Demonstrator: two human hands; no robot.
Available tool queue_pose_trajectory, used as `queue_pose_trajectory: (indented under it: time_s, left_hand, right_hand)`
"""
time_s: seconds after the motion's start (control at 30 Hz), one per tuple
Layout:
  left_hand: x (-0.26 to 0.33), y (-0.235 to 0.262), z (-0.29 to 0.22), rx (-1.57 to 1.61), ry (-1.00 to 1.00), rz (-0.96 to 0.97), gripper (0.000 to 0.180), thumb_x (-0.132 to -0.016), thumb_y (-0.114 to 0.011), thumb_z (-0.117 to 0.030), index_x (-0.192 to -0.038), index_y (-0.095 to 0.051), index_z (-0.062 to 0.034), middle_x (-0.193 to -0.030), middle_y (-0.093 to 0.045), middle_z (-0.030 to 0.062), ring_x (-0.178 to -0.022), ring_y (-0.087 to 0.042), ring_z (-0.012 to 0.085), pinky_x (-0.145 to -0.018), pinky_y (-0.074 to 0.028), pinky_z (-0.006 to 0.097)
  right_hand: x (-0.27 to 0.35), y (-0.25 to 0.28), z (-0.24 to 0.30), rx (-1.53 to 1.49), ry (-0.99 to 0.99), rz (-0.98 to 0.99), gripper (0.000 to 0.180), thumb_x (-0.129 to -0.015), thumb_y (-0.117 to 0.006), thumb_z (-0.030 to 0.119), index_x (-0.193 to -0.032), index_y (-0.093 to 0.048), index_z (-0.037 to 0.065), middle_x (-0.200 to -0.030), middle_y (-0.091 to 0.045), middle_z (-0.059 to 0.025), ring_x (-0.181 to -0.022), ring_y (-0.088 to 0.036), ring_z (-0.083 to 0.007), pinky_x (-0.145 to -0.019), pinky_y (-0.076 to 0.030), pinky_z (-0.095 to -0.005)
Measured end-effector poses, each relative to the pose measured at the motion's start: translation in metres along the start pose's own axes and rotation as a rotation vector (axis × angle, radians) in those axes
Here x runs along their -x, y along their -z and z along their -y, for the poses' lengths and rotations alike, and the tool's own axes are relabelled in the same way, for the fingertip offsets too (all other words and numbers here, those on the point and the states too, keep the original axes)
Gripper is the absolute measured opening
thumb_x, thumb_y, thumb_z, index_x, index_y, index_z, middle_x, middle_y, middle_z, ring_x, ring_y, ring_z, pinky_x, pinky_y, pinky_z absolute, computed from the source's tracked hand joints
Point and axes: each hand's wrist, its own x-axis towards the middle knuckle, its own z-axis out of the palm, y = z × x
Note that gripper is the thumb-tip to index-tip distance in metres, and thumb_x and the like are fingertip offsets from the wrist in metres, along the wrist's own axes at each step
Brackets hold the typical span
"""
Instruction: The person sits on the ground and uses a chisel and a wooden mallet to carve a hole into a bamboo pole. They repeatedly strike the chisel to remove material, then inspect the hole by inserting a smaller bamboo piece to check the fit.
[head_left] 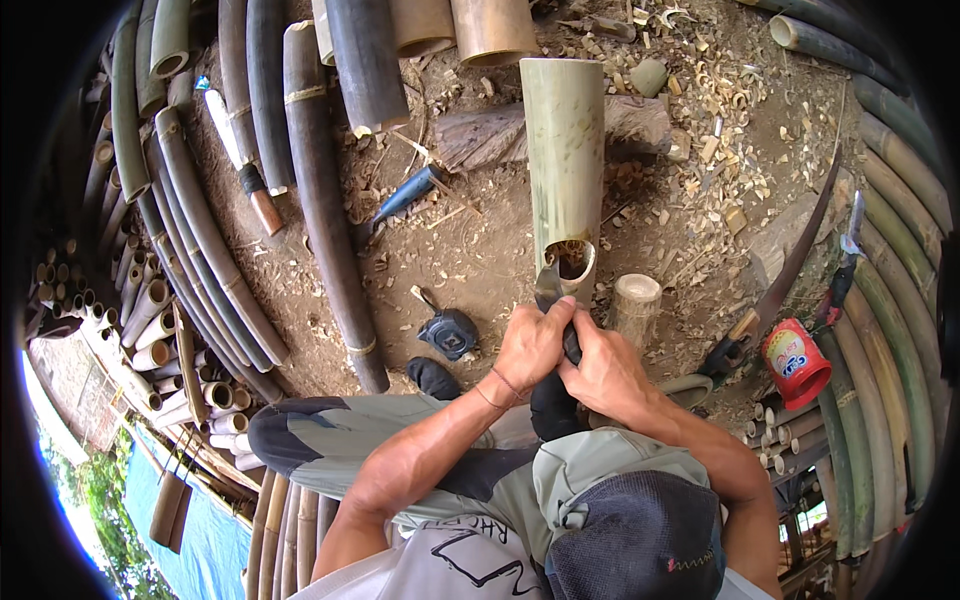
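Observation:
A thick pale-green bamboo tube lies lengthwise in front of me, with an opening cut near its close end. At that opening is the dark blade of a knife, pointing away from me. My right hand is closed around the knife's dark handle. My left hand is closed against the knife from the other side, its thumb pressed near the base of the blade. Both hands touch each other. The fingers of each hand are partly hidden underneath.
A split log lies under the tube. A short bamboo stump stands right of it. Around lie a tape measure, a blue-handled tool, a long curved blade, a red container, bamboo poles and wood chips.

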Motion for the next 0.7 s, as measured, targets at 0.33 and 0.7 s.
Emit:
queue_pose_trajectory:
  time_s: [0.33,0.7]
  left_hand:
    - [-0.008,0.034,-0.021,-0.545,-0.243,0.023,0.035,-0.097,-0.052,-0.033,-0.087,-0.07,-0.0048,-0.067,-0.06,0.0278,-0.068,-0.062,0.0463,-0.056,-0.047,0.053]
    - [-0.03,-0.038,-0.052,-0.023,-0.131,0.118,0.035,-0.095,-0.045,-0.023,-0.083,-0.061,0.0054,-0.061,-0.058,0.0097,-0.056,-0.057,0.0181,-0.054,-0.045,0.034]
  right_hand:
    - [-0.011,-0.06,0.001,-0.218,0.112,-0.288,0.061,-0.077,-0.069,0.012,-0.128,-0.042,-0.008,-0.079,-0.064,-0.0308,-0.075,-0.064,-0.0488,-0.066,-0.052,-0.053]
    - [-0.008,0.085,0.001,0.229,0.062,-0.077,0.028,-0.084,-0.063,0.015,-0.11,-0.061,0.002,-0.078,-0.067,-0.0254,-0.077,-0.065,-0.0468,-0.071,-0.051,-0.0532]
